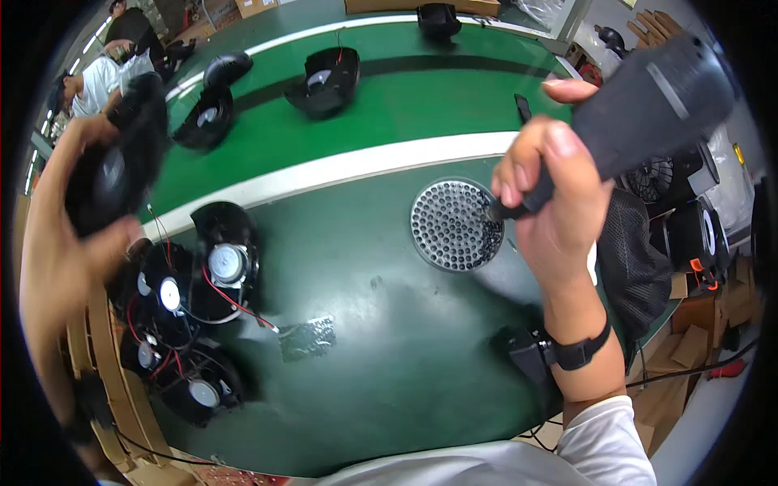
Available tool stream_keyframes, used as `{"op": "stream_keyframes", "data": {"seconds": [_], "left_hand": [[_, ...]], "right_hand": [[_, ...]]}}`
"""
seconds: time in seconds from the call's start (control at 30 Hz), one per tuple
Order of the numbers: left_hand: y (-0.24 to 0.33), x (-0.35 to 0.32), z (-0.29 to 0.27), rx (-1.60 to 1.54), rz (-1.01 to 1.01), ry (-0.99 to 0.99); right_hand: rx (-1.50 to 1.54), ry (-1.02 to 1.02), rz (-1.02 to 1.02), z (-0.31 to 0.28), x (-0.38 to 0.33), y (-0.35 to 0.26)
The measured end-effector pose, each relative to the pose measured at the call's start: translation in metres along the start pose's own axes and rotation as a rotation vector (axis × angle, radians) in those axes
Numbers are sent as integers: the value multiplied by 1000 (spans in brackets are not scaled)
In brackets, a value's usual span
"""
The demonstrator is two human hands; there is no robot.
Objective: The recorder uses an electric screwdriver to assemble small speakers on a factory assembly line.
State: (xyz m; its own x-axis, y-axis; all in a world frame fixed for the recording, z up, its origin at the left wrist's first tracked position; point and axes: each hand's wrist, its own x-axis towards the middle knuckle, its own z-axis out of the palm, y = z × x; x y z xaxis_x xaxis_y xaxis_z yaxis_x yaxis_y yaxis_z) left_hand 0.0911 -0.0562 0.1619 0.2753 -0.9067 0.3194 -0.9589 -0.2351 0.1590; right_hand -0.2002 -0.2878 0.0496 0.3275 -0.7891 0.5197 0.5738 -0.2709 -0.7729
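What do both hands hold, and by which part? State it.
Right hand grips a dark power tool around its body. Left hand clasps a blurred black housing; exact part unclear.

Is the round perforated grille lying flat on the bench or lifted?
Lying flat: the round perforated grille rests face-up on the green bench.

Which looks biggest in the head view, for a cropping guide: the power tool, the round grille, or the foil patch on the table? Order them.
1. Power tool, though it is raised close to the camera, so its lead is unsure.
2. Round grille.
3. Foil patch.
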Motion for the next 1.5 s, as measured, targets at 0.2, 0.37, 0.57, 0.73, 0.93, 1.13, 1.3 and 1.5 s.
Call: {"op": "stream_keyframes", "data": {"seconds": [0.2, 0.37, 0.57, 0.73, 0.93, 1.13, 1.3, 1.5], "left_hand": [[136, -69, 65, -210, 88, -420], [130, -97, 108, -179, 18, -361], [119, -103, 120, -278, 19, -222], [119, -108, 116, -306, -30, -159], [115, -104, 126, -361, 16, -173], [107, -104, 128, -393, 43, -131], [101, -105, 133, -430, 59, -118], [103, -108, 130, -432, 50, -107]], "right_hand": [[-149, -109, 42, -5, -9, 24], [-170, -156, 46, -2, -13, 29], [-23, -64, 39, -10, -16, 37], [3, -57, 33, -3, -17, 37], [-194, -125, 45, -18, -18, 33], [150, -272, 69, -16, -11, -36], [157, -269, 173, 19, -47, -69], [222, -282, 293, 39, -77, -63]]}}
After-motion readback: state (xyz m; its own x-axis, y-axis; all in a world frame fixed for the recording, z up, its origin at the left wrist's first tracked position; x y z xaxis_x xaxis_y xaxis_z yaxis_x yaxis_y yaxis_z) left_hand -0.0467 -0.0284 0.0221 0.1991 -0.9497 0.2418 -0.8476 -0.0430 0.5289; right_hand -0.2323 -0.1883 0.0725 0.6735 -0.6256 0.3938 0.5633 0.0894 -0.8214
